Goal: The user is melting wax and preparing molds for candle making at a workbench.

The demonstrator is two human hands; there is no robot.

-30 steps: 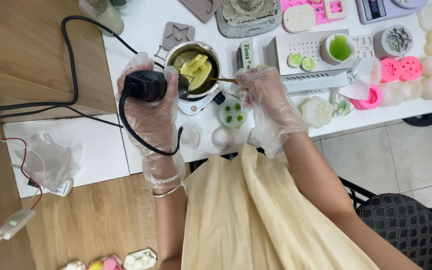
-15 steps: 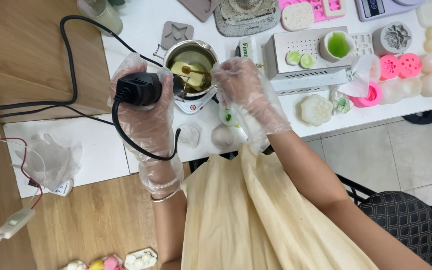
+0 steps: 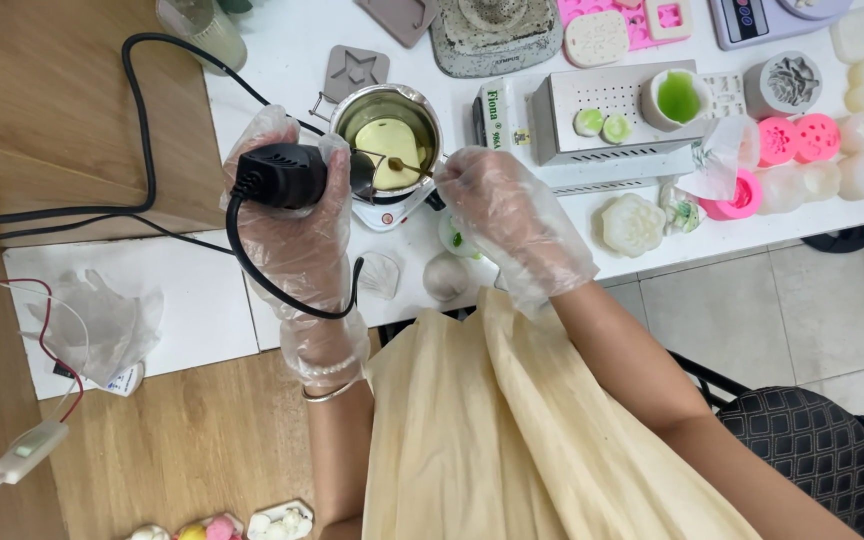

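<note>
My left hand (image 3: 297,225), in a clear plastic glove, grips a black corded heat tool (image 3: 287,175) aimed into a small steel pot (image 3: 389,130). The pot sits on a small white warmer and holds pale yellow-green wax. My gloved right hand (image 3: 512,215) holds a thin metal spoon (image 3: 397,163) whose tip dips into the wax. Both hands are at the near edge of the white table (image 3: 282,70).
A perforated metal box (image 3: 612,115) with a cup of green liquid (image 3: 677,97) stands to the right. Pink and white moulds (image 3: 802,140) and wax flowers (image 3: 632,223) crowd the right side. A black cable (image 3: 142,110) crosses the wooden surface at left. A crumpled glove (image 3: 97,325) lies on a white board.
My right hand has moved left, toward the pot, and the spoon now reaches into the wax. The left hand with the heat tool has stayed almost still.
</note>
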